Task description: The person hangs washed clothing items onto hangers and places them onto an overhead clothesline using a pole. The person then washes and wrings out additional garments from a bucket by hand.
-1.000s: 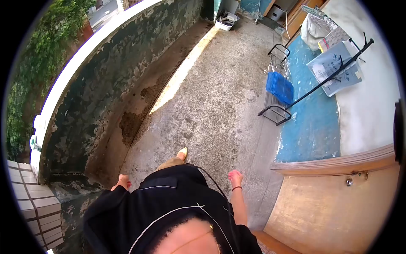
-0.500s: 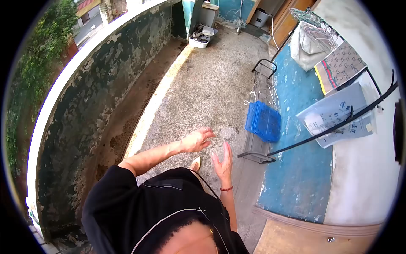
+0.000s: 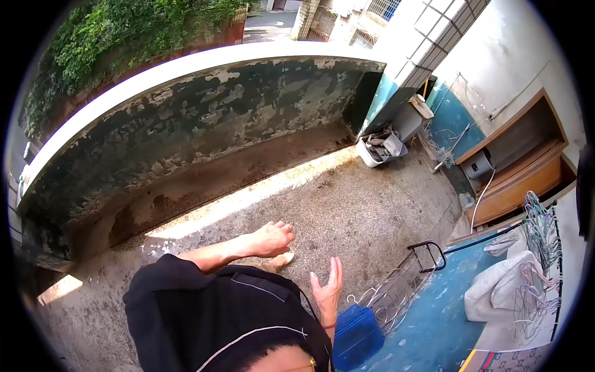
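Note:
My left hand [image 3: 271, 240] hangs in front of my body over the speckled floor, its fingers loosely bent with nothing seen in them. To its right, my right hand [image 3: 327, 286] is raised, thumb apart from the fingers and empty; a red bead bracelet [image 3: 329, 326] circles that wrist. Nearest to the right hand is a blue plastic basket or folded crate [image 3: 358, 336], beside white wire hangers [image 3: 387, 310] on a metal rack. Neither hand visibly touches anything. A light-coloured shoe [image 3: 283, 260] shows below the left hand.
A curved, peeling green wall [image 3: 235, 102] bounds the left side. At the far end a white tub [image 3: 370, 154] of odds and ends stands by a tiled pillar [image 3: 427, 46]. A brown wooden cabinet [image 3: 527, 186], a hanger bunch [image 3: 540, 226] and a white bag [image 3: 496, 288] are on the right.
My view has swung left, so the wall and tub sit more centrally and the blue basket lower. Both hands stay raised and empty, the left slightly further left.

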{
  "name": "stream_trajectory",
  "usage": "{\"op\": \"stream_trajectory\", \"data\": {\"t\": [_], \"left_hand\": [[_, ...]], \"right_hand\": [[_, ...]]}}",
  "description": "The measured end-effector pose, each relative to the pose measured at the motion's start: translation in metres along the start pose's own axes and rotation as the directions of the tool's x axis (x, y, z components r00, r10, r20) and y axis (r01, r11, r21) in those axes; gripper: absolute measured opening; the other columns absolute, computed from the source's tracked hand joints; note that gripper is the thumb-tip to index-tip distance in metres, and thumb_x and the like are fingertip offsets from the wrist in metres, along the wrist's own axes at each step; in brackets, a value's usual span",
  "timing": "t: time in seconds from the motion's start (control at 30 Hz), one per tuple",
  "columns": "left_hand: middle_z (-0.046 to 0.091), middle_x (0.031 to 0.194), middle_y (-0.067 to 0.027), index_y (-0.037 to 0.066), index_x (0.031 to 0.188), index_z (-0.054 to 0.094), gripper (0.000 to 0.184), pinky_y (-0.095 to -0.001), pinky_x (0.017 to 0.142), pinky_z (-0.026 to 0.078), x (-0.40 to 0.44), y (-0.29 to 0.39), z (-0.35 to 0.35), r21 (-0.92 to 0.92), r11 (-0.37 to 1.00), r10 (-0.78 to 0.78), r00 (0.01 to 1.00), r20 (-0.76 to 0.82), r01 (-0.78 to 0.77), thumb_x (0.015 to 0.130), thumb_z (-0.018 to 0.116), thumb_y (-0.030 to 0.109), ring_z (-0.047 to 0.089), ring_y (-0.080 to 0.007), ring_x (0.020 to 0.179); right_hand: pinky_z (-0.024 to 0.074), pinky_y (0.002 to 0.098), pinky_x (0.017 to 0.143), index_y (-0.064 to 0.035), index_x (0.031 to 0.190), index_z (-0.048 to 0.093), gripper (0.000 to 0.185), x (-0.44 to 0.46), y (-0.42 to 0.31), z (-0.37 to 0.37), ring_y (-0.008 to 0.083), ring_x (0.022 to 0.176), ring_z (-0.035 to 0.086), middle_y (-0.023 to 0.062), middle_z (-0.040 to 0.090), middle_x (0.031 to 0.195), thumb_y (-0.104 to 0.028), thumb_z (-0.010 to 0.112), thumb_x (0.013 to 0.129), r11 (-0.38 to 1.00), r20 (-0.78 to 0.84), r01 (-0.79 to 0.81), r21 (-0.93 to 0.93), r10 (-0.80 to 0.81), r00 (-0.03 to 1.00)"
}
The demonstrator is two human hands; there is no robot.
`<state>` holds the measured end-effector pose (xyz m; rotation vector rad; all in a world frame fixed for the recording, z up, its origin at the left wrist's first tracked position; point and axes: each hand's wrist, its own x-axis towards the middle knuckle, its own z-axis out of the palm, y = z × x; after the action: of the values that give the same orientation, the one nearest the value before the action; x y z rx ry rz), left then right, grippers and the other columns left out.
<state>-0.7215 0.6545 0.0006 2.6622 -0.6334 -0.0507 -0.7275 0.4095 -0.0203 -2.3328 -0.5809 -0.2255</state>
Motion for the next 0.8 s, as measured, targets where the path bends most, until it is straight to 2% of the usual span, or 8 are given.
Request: {"op": "stream_trajectory", "data": {"t": [0.13, 0.27, 0.33, 0.4, 0.47, 0.6, 0.7, 0.8], "left_hand": [[0.053, 0.091, -0.0119, 0.003, 0.095, 0.052, 0.032, -0.0412, 0.075, 0.042, 0.196, -0.004, 0.001, 0.096, 0.985, 0.121, 0.967, 0.224, -0.145, 0.078, 0.057, 0.029, 0.053, -0.0277, 0.086], [0.052, 0.082, -0.0095, 0.004, 0.088, 0.05, 0.029, -0.0385, 0.07, 0.042, 0.394, 0.045, -0.02, 0.094, 0.851, 0.492, 0.847, 0.2, -0.516, 0.078, 0.056, 0.03, 0.054, -0.0249, 0.08], [0.053, 0.084, -0.0103, 0.003, 0.094, 0.051, 0.03, -0.0367, 0.072, 0.042, 0.482, 0.067, -0.015, 0.022, 0.78, 0.598, 0.756, 0.265, -0.625, 0.079, 0.055, 0.029, 0.054, -0.0247, 0.082], [0.054, 0.087, -0.0103, 0.003, 0.101, 0.051, 0.033, -0.036, 0.074, 0.043, 0.565, 0.082, 0.006, -0.087, 0.69, 0.719, 0.667, 0.195, -0.718, 0.079, 0.055, 0.028, 0.054, -0.0251, 0.085], [0.054, 0.094, -0.011, 0.003, 0.106, 0.05, 0.037, -0.0359, 0.077, 0.042, 0.646, 0.096, 0.029, -0.135, 0.667, 0.737, 0.623, 0.263, -0.732, 0.079, 0.055, 0.028, 0.054, -0.026, 0.09], [0.049, 0.109, -0.0145, 0.003, 0.112, 0.047, 0.042, -0.0393, 0.084, 0.041, 0.804, 0.113, 0.047, -0.095, 0.737, 0.67, 0.706, 0.229, -0.669, 0.08, 0.055, 0.029, 0.05, -0.0309, 0.1], [0.043, 0.119, -0.0177, 0.005, 0.12, 0.042, 0.047, -0.0433, 0.089, 0.038, 0.905, 0.102, 0.024, -0.104, 0.832, 0.555, 0.815, 0.167, -0.545, 0.081, 0.055, 0.029, 0.044, -0.0358, 0.108], [0.041, 0.121, -0.0187, 0.003, 0.122, 0.039, 0.05, -0.0414, 0.091, 0.037, 1.015, 0.095, -0.02, -0.102, 0.912, 0.394, 0.917, -0.065, -0.398, 0.079, 0.058, 0.021, 0.043, -0.0363, 0.109]], "right_hand": [[0.0321, 0.0417, 0.096, 0.0032, 0.12, 0.039, 0.061, 0.095, 0.115, -0.073, 0.0376, 0.113, 0.04, 0.0243, 0.04, 0.123, -0.017, 0.066, 0.069, 0.983, -0.15, -0.175, -0.053, 0.166, 0.975], [0.0316, 0.0407, 0.096, 0.0038, 0.121, 0.038, 0.06, 0.162, 0.194, -0.165, 0.037, 0.114, 0.039, 0.0241, 0.04, 0.123, -0.015, 0.065, 0.071, 0.927, -0.313, -0.367, -0.08, 0.326, 0.892], [0.0312, 0.0413, 0.096, 0.0038, 0.122, 0.038, 0.061, 0.177, 0.243, -0.19, 0.0373, 0.114, 0.039, 0.0242, 0.04, 0.123, -0.016, 0.065, 0.071, 0.88, -0.408, -0.47, -0.067, 0.406, 0.818], [0.0308, 0.042, 0.096, 0.0038, 0.122, 0.038, 0.061, 0.191, 0.299, -0.209, 0.0376, 0.115, 0.038, 0.0243, 0.04, 0.123, -0.017, 0.065, 0.071, 0.841, -0.485, -0.538, -0.052, 0.45, 0.75], [0.0291, 0.0432, 0.097, 0.0042, 0.122, 0.038, 0.063, 0.205, 0.365, -0.224, 0.039, 0.115, 0.037, 0.0248, 0.039, 0.123, -0.019, 0.066, 0.071, 0.761, -0.575, -0.639, -0.111, 0.475, 0.666], [0.0235, 0.0443, 0.1, 0.0043, 0.127, 0.032, 0.069, 0.278, 0.489, -0.275, 0.0398, 0.119, 0.03, 0.0277, 0.032, 0.128, -0.028, 0.063, 0.074, 0.704, -0.555, -0.71, -0.019, 0.584, 0.593], [0.0213, 0.045, 0.1, 0.0039, 0.131, 0.023, 0.075, 0.381, 0.572, -0.335, 0.0411, 0.123, 0.024, 0.0288, 0.024, 0.133, -0.033, 0.06, 0.077, 0.784, -0.505, -0.62, 0.005, 0.537, 0.676], [0.0204, 0.0454, 0.101, 0.0037, 0.131, 0.021, 0.077, 0.497, 0.648, -0.398, 0.0411, 0.124, 0.022, 0.0287, 0.02, 0.134, -0.036, 0.059, 0.077, 0.86, -0.455, -0.51, -0.008, 0.451, 0.768]]}}
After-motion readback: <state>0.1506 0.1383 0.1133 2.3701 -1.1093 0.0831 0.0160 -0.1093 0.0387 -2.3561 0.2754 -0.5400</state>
